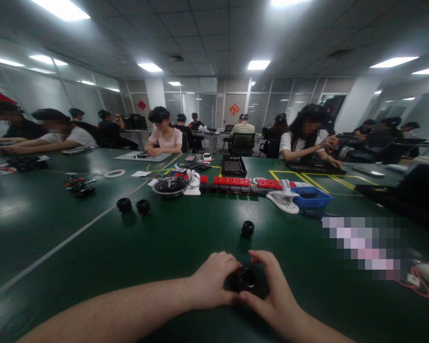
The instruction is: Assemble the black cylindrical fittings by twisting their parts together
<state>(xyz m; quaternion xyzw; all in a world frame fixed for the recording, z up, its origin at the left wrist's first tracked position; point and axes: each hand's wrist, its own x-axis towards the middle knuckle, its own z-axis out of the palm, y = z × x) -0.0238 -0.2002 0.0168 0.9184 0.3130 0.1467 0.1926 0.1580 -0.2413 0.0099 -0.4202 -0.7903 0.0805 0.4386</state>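
Two loose cylinders [123, 205] left; one black cylinder [244, 286] near the table's [164, 243] close side.
Left hand [212, 276] clasps its left flank, presumably steadying it, opening upward; right hand [276, 289] curves round the right, firmness of grip unclear.

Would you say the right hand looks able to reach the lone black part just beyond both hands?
Probably yes: the lone black part stands ahead of the right hand with nothing visible between, though that hand is at a nearer black part.
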